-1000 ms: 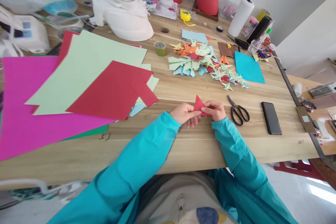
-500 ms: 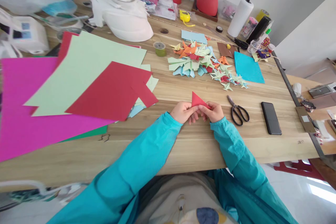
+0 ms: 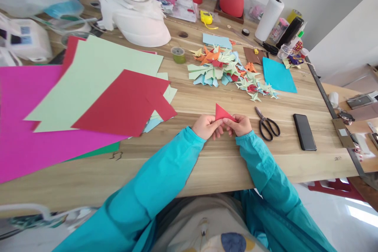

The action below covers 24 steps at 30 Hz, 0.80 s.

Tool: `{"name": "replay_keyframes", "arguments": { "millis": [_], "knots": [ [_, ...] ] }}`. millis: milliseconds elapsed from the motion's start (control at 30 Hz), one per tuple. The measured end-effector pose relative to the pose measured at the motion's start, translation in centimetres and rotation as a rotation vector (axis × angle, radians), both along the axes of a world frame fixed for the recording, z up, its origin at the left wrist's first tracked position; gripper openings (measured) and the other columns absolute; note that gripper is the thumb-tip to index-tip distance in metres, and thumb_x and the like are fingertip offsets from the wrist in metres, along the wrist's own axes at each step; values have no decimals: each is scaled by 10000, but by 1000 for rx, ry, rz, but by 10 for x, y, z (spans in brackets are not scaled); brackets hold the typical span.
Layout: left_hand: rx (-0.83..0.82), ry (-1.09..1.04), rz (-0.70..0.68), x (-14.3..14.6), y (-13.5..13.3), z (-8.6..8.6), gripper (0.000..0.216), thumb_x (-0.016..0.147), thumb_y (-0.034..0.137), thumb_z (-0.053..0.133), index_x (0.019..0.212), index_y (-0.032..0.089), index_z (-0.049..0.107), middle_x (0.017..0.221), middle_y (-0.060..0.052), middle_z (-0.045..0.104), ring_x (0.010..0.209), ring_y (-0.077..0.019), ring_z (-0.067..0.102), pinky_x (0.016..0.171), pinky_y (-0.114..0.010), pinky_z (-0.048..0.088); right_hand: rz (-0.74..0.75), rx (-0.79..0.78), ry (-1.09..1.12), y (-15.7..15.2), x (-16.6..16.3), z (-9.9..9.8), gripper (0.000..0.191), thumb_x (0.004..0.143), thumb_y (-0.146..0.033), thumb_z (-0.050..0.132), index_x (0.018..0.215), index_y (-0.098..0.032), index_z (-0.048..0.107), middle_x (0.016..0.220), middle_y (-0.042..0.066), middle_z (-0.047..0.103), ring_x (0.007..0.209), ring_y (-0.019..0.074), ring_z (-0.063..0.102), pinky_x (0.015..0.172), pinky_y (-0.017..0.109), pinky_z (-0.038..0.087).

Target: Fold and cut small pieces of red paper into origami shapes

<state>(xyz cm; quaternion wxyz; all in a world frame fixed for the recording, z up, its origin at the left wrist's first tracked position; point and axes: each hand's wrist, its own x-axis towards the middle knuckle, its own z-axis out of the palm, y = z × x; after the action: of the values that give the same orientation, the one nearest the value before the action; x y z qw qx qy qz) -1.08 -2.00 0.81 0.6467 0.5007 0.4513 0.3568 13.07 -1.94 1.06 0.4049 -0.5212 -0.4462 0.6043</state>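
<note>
A small red piece of paper, folded to a triangle, is held up between both hands above the table. My left hand pinches its left lower edge between thumb and fingers. Its right lower corner is gripped by my right hand, the two thumbs nearly meeting at the bottom edge. Part of the paper is hidden behind the thumbs. Black-handled scissors lie just right of my right hand. Beyond the hands spreads a pile of folded paper figures in green, orange, blue and red.
To the left lie large sheets: red paper, pale green paper and magenta paper. A phone rests right of the scissors. Behind the pile are a blue square sheet, a thread spool and a tape measure.
Both hands keep the same pinch on the red paper. The view has shifted very slightly; nothing else has visibly moved.
</note>
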Motion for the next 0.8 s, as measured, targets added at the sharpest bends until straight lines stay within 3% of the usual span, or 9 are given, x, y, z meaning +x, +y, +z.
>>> {"name": "replay_keyframes", "arguments": {
  "millis": [167, 333, 633, 800],
  "knots": [
    [54, 22, 64, 1, -1, 1, 331, 727, 405, 588, 580, 111, 554, 481, -38, 593, 344, -105, 515, 290, -203, 385, -140, 14, -28, 3, 0, 0, 465, 480, -426, 770, 479, -186, 372, 328, -69, 479, 244, 61, 389, 228, 170, 248],
    [55, 32, 108, -1, 0, 2, 328, 727, 410, 582, 633, 96, 577, 476, -36, 596, 344, -101, 516, 290, -188, 382, -229, 55, 11, 5, 2, -3, 460, 478, -431, 768, 481, -179, 383, 319, -71, 480, 233, 55, 383, 228, 160, 246],
    [7, -19, 124, -4, 3, 5, 333, 694, 414, 607, 621, 91, 572, 466, -36, 585, 342, -117, 519, 287, -207, 387, -200, -2, 137, 12, 8, -6, 465, 593, -602, 614, 515, -167, 468, 353, -40, 511, 250, 73, 434, 240, 175, 316],
    [23, -33, 111, 0, 1, 2, 372, 685, 460, 604, 612, 98, 563, 465, -28, 575, 335, -110, 510, 281, -206, 384, -71, -2, 151, 9, 1, -9, 463, 530, -592, 665, 578, -165, 492, 402, -29, 546, 298, 88, 478, 283, 189, 370]
  ]
}}
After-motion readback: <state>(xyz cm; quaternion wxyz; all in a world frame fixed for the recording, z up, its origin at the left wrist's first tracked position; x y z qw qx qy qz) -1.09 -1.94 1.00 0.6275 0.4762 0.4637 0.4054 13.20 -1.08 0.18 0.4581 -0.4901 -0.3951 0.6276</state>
